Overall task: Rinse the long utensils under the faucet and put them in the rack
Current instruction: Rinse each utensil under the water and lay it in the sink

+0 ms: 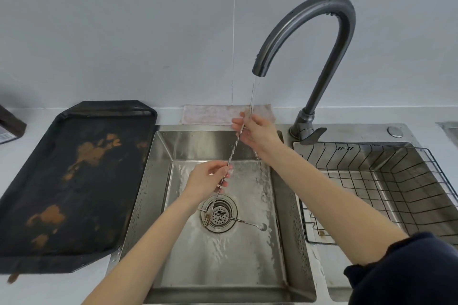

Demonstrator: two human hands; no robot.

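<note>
From my remote seat I see both bare hands over the square stainless steel sink basin. My left hand has its grip pinched narrow around the lower part of a long twisted silver bar fork, whose tines hang just above the round perforated drain strainer. My right hand holds the upper end of the same utensil, fingers loosely curled about the shaft, right where the thin stream of water from the dark grey gooseneck faucet comes down. The fork slants from upper right to lower left between the two hands.

A second long twisted silver bar spoon lies flat on the sink floor, across the strainer, with its small bowl pointing right.

The black wire dish rack sits in the basin to the right (I see no utensils in it). On the desk to the left rests a dark rectangular baking tray with brown stains, and a pale pinkish cloth lies behind the sink.
</note>
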